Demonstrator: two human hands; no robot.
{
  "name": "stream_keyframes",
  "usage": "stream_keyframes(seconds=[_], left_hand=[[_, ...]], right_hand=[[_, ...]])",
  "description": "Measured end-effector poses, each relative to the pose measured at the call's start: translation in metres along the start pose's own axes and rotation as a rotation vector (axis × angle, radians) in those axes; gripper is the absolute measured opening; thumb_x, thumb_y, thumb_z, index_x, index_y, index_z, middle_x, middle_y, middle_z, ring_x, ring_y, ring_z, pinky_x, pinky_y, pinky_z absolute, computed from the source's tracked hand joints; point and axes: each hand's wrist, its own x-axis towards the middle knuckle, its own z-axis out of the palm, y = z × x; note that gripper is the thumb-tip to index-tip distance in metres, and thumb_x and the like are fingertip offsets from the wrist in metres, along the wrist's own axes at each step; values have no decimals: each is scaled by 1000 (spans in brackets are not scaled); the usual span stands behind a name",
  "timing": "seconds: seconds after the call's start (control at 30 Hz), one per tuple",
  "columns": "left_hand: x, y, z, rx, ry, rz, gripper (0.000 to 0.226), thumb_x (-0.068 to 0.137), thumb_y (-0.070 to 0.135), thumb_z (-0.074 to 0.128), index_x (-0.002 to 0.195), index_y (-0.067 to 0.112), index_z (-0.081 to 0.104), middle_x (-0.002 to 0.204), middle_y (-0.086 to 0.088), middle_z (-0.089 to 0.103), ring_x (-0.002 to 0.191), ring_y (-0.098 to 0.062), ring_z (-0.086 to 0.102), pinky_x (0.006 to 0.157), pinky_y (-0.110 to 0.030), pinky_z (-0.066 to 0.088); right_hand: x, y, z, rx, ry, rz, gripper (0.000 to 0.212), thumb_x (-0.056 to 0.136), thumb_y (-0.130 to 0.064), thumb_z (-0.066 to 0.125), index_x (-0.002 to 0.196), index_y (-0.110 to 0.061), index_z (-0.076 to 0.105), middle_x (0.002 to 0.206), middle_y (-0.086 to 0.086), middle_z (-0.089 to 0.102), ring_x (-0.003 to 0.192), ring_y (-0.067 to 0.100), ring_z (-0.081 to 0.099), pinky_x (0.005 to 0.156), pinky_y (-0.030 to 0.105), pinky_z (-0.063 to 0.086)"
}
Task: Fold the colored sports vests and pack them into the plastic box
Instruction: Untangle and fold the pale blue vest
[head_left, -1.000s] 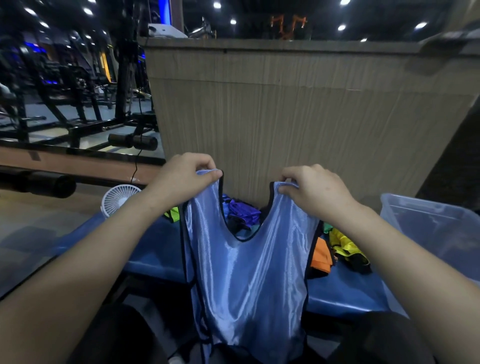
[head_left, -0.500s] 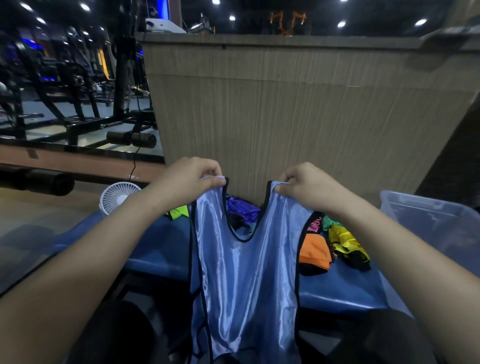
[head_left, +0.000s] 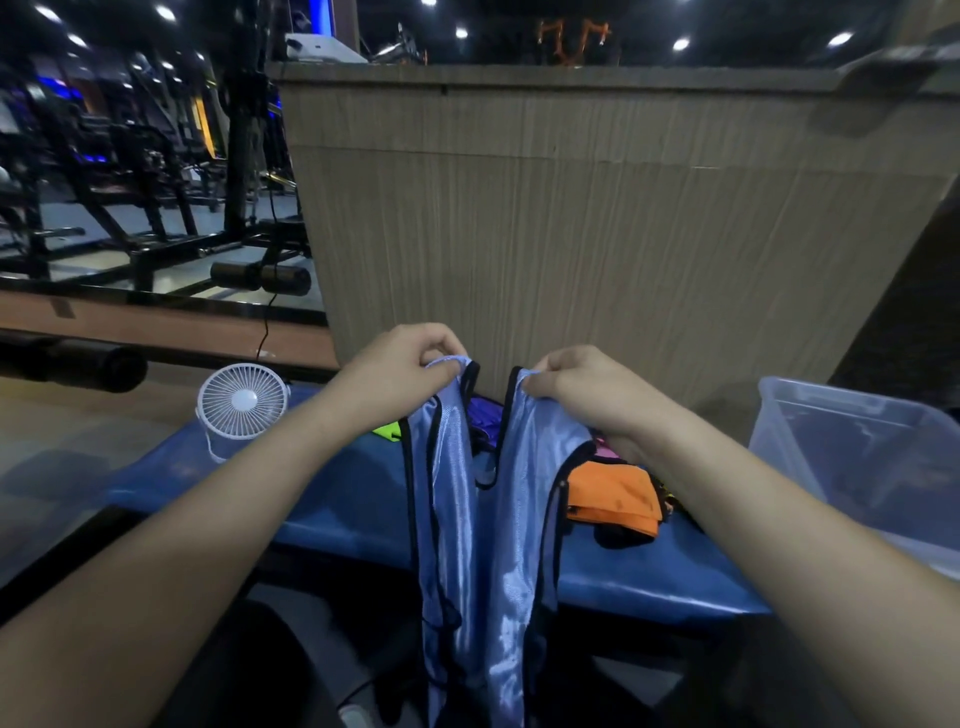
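Left hand (head_left: 400, 371): my fingers are curled, pinching the left shoulder strap of the blue vest (head_left: 483, 530) at its top edge.
Right hand (head_left: 576, 395): thumb and fingers clenched on the right strap top; the two straps sit close together, not touching.
Vest location: it hangs from my grip toward 6 o'clock, draped over the front edge of the blue bench (head_left: 332, 499).
Material: I judge it light, limp and glossy, so likely slippery; it will sag wherever it is unsupported.
Grip point: I would hold at the black-bound strap edges, where the trim should give purchase.
Plastic box (head_left: 852, 447): at 3 o'clock.
Remaining vests: an orange vest (head_left: 613, 496) lies at 2 o'clock of the hanging one.
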Motion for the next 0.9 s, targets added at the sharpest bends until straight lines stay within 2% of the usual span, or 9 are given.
stream_keyframes(seconds=[0.13, 0.27, 0.37, 0.47, 0.57, 0.6, 0.67, 0.8, 0.9], left_hand=[[2, 7, 5, -68, -40, -7, 10, 96, 22, 61, 94, 29, 68, 81, -2, 74, 67, -13, 62, 71, -35, 50], [1, 13, 11, -150, -173, -36, 20, 94, 12, 58, 101, 29, 64, 90, -5, 75, 71, -21, 60, 65, -38, 47], [-1, 17, 16, -202, -228, -47, 24, 86, 17, 62, 105, 32, 62, 93, -1, 76, 72, -22, 61, 65, -39, 45], [-2, 19, 16, -210, -268, -46, 32, 87, 10, 64, 112, 30, 60, 100, 5, 75, 65, -12, 58, 63, -37, 41], [-5, 18, 14, -232, -334, -58, 39, 89, 5, 67, 120, 28, 60, 111, 8, 73, 65, -7, 59, 61, -23, 44], [-6, 18, 13, -255, -363, -63, 41, 89, 5, 69, 123, 26, 59, 113, 8, 73, 69, -7, 62, 61, -16, 45], [-8, 16, 12, -283, -408, -73, 46, 88, 6, 74, 126, 25, 57, 114, 7, 73, 73, -5, 65, 64, -11, 46], [-5, 10, 11, -324, -390, -78, 48, 88, 2, 72, 128, 23, 56, 113, 4, 74, 88, -12, 68, 84, -32, 49], [-4, 10, 10, -347, -361, -74, 48, 89, -5, 64, 129, 20, 54, 110, -3, 74, 87, -15, 64, 83, -39, 45]], right_hand=[[-2, 0, 7, 120, -41, 47, 10, 90, -5, 56, 80, -6, 60, 73, 20, 57, 65, 32, 53, 51, 34, 42], [-7, -2, 12, 184, -107, 49, 13, 95, -5, 51, 84, -2, 57, 55, 17, 58, 44, 28, 54, 39, 29, 46], [-6, -3, 16, 208, -133, 49, 12, 97, -7, 49, 94, 2, 56, 60, 23, 60, 49, 32, 57, 43, 34, 51], [-5, -1, 18, 220, -146, 51, 19, 95, -4, 44, 101, 9, 57, 66, 30, 63, 55, 37, 60, 50, 40, 54], [-6, 1, 19, 219, -138, 53, 24, 93, -1, 41, 104, 12, 57, 65, 30, 63, 51, 36, 60, 49, 39, 54], [-6, 2, 18, 225, -131, 53, 25, 94, -1, 41, 110, 11, 55, 67, 29, 63, 51, 36, 60, 48, 39, 55], [-6, 4, 18, 252, -128, 46, 28, 94, 0, 40, 119, 4, 52, 72, 28, 64, 52, 37, 62, 48, 39, 56], [-11, 2, 17, 307, -187, 23, 29, 97, 0, 37, 118, 7, 55, 73, 28, 68, 57, 35, 67, 55, 39, 57], [-14, 0, 18, 370, -218, 4, 29, 98, 1, 37, 118, 11, 55, 83, 32, 69, 63, 36, 70, 58, 38, 59]])
